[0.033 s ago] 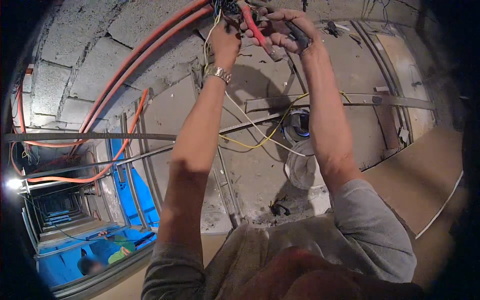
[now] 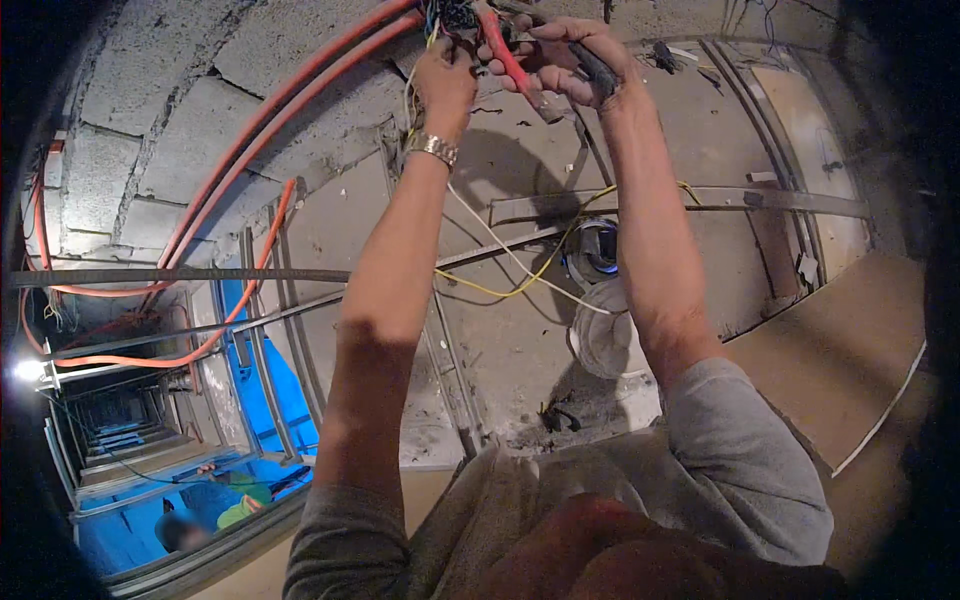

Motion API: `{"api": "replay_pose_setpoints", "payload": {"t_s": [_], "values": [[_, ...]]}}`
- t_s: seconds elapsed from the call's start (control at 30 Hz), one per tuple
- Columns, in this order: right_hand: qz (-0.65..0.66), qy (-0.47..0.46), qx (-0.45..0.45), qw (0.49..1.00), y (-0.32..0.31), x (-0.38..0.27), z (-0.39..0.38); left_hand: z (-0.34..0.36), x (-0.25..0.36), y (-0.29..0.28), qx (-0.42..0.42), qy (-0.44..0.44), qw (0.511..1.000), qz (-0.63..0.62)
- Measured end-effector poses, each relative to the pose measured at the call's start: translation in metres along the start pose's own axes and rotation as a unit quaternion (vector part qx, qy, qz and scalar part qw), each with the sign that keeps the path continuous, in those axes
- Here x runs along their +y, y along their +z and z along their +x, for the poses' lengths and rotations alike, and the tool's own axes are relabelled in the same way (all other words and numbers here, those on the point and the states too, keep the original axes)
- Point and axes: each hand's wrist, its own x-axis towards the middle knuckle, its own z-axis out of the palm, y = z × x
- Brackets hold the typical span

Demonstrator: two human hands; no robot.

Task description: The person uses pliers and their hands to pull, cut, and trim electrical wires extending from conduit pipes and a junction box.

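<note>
At the top centre, my left hand point(image 2: 446, 85) has its fingers closed at a bundle of thin coloured wires point(image 2: 432, 22); the fingertips are partly hidden. Just to its right, my right hand point(image 2: 585, 65) is wrapped round what look like pliers point(image 2: 512, 68), with one red handle and one dark handle. The jaws are lost among the dark wires point(image 2: 460, 14) at the top edge. A white wire point(image 2: 490, 235) and a yellow wire point(image 2: 520, 290) hang down behind my forearms.
Orange conduits point(image 2: 245, 150) run along the block wall point(image 2: 165, 160) on the left. Metal profiles point(image 2: 200, 273) cross at mid-height. Below stand a whitish bucket point(image 2: 600, 335) and a wire coil point(image 2: 600, 245). A brown board point(image 2: 850, 360) lies right. Another person point(image 2: 185, 530) is at lower left.
My left hand and forearm have shifted very slightly left. My right hand keeps its grip on the pliers, almost unmoved.
</note>
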Motion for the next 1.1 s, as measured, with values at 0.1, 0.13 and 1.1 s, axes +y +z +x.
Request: {"api": "replay_pose_setpoints", "payload": {"t_s": [0.1, 0.13, 1.1], "values": [[0.01, 0.025, 0.027, 0.999, -0.013, 0.002, 0.002, 0.018, 0.005, 0.008, -0.012, -0.197, 0.91, -0.363], [0.014, 0.018, 0.036, 0.999, -0.008, 0.004, 0.003, 0.024, 0.004, 0.007, -0.031, -0.21, 0.869, -0.447], [0.011, 0.041, -0.043, 0.998, 0.01, 0.003, 0.0, -0.003, 0.012, 0.0, -0.12, -0.169, 0.877, -0.434]]}}
